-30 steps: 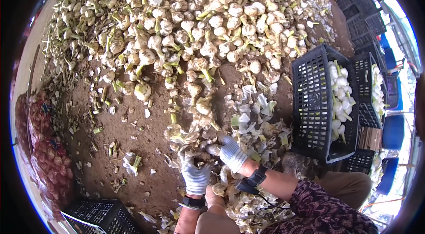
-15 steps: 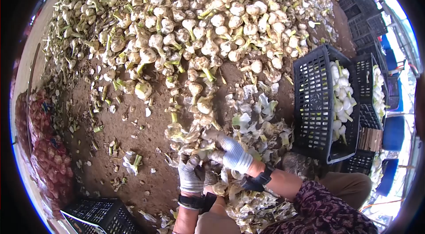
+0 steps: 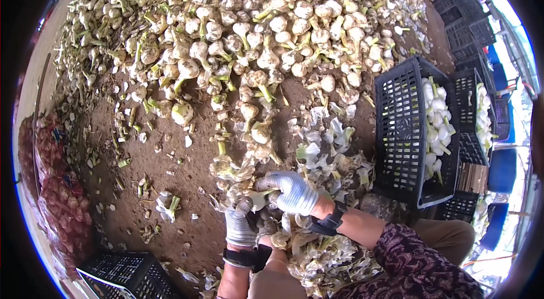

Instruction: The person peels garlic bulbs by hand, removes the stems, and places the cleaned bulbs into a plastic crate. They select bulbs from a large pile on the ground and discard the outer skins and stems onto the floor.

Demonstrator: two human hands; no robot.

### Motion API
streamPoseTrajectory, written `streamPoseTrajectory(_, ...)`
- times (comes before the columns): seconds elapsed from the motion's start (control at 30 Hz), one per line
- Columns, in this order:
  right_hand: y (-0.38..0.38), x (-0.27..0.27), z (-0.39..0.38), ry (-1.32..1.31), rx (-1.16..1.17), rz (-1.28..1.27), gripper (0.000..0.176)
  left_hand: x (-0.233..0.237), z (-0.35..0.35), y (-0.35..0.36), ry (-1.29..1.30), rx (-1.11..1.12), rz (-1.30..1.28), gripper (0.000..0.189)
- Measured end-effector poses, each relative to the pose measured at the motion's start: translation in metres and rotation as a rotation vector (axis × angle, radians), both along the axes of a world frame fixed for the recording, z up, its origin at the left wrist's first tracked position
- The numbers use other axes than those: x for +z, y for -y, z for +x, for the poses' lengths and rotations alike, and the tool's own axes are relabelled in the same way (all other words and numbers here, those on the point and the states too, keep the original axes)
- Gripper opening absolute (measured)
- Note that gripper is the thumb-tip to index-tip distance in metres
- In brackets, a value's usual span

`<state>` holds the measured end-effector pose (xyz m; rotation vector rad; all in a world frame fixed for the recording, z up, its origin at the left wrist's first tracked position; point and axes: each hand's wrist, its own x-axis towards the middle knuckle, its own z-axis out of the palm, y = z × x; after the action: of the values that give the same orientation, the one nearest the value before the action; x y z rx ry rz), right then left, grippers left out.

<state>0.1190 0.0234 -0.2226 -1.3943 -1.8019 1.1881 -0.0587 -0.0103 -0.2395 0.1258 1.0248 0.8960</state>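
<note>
White-gloved hands are working close to my body: left hand [image 3: 241, 225] is clenching round a garlic bulb [image 3: 262, 200], right hand [image 3: 292, 191] is gripping its top w/ curled fingers. Right of the hands a black crate [image 3: 396, 129] is holding cleaned bulbs [image 3: 433, 123], approx half full; husks [image 3: 334, 157] are lying just beyond. Far beyond, the uncleaned pile [image 3: 255, 21] is looking huge, so I'm judging most work prob left

Crate [image 3: 405, 129]: on floor [image 3: 170, 174], bulbs [image 3: 433, 123] inside. Left of crate: husk heap [image 3: 334, 157], then garlic bulb [image 3: 259, 200] between left hand [image 3: 241, 225] and right hand [image 3: 292, 191]. Behind-left of crate: garlic pile [image 3: 255, 33]. Far left of crate: mesh sacks [image 3: 51, 186].
</note>
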Motion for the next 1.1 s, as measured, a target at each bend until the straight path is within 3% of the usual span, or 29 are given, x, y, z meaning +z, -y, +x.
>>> streamPoseTrajectory(0.07, -0.003, -0.005, -0.001, -0.037, -0.016, 0.084, 0.035, -0.007, -0.010, 0.001, 0.025, -0.156, 0.002, 0.056)
streamPoseTrajectory(0.13, -0.007, -0.017, 0.001, -0.277, 0.101, -0.147, 0.033, -0.004, -0.007, 0.001, 0.128, -0.152, 0.052, 0.062)
streamPoseTrajectory(0.2, -0.006, -0.019, 0.000, -0.408, 0.101, -0.277, 0.031, 0.004, 0.001, 0.004, 0.076, 0.046, -0.108, 0.064)
streamPoseTrajectory(0.27, -0.007, -0.008, 0.000, -0.587, 0.032, -0.413, 0.030, -0.010, -0.009, 0.006, 0.190, -0.008, -0.087, 0.066)
streamPoseTrajectory(0.3, -0.009, -0.015, 0.002, -0.552, 0.049, -0.226, 0.032, -0.010, -0.008, 0.004, 0.169, -0.028, -0.023, 0.066)
streamPoseTrajectory(0.33, -0.006, -0.018, 0.007, -0.549, 0.053, -0.223, 0.032, -0.010, -0.007, 0.001, 0.147, -0.045, 0.044, 0.067)
streamPoseTrajectory(0.4, 0.000, -0.018, 0.024, -0.834, -0.429, -0.580, 0.031, -0.008, -0.003, -0.003, 0.104, -0.012, 0.096, 0.063)
streamPoseTrajectory(0.43, 0.000, -0.018, 0.027, -0.653, -0.531, -0.493, 0.037, -0.007, 0.000, -0.002, 0.059, 0.019, 0.138, 0.060)
streamPoseTrajectory(0.6, 0.020, -0.010, 0.028, -0.582, -0.326, -0.768, 0.044, -0.003, 0.016, -0.002, -0.037, 0.142, 0.249, 0.052)
streamPoseTrajectory(0.67, 0.014, -0.006, 0.025, -1.098, -0.747, -0.780, 0.040, 0.004, 0.013, -0.003, -0.067, 0.177, 0.249, 0.046)
streamPoseTrajectory(0.7, 0.010, -0.005, 0.024, -0.911, -0.816, -0.699, 0.041, 0.006, 0.008, -0.003, 0.087, 0.200, 0.182, 0.044)
streamPoseTrajectory(0.73, 0.010, -0.006, 0.024, -0.913, -0.812, -0.700, 0.041, 0.008, 0.006, -0.004, 0.243, 0.222, 0.116, 0.042)
streamPoseTrajectory(0.8, 0.017, -0.009, 0.028, -0.600, -0.344, -0.485, 0.037, 0.013, 0.008, -0.002, 0.263, 0.237, 0.046, 0.042)
streamPoseTrajectory(0.83, 0.018, -0.014, 0.022, -0.669, -0.207, -0.501, 0.038, 0.014, 0.010, -0.004, 0.243, 0.217, 0.031, 0.041)
streamPoseTrajectory(0.93, 0.016, -0.004, 0.006, -0.338, -0.163, -0.276, 0.035, 0.010, 0.013, -0.005, 0.261, 0.263, 0.026, 0.040)
streamPoseTrajectory(1.07, 0.019, -0.004, -0.001, -0.375, -0.171, -0.293, 0.028, 0.009, 0.005, -0.003, 0.207, 0.132, 0.087, 0.036)
streamPoseTrajectory(1.1, 0.017, 0.004, 0.000, -0.497, -0.237, -0.454, 0.023, 0.003, 0.002, -0.001, 0.222, 0.148, 0.048, 0.034)
